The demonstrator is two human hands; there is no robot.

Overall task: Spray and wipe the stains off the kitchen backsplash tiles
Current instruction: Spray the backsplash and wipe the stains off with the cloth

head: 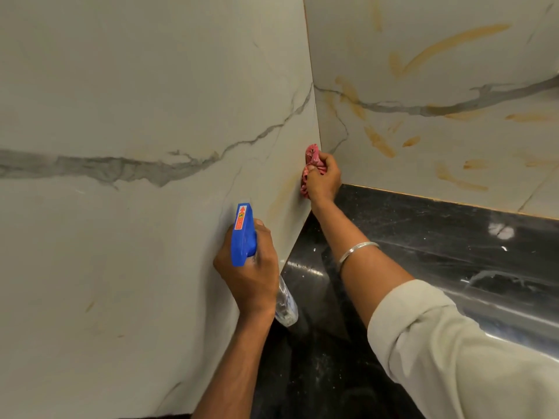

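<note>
head | L hand (246, 267) grips spray bottle (242, 234) | R hand (322, 179) clamps red cloth (313, 155) vs tiles (284, 192) corner

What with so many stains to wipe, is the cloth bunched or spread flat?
Bunched: the right hand grips the cloth in a wad against the left tile.

You're in a kitchen corner: marble-look tiles (151, 116) meet above a glossy black counter (423, 237).
</note>
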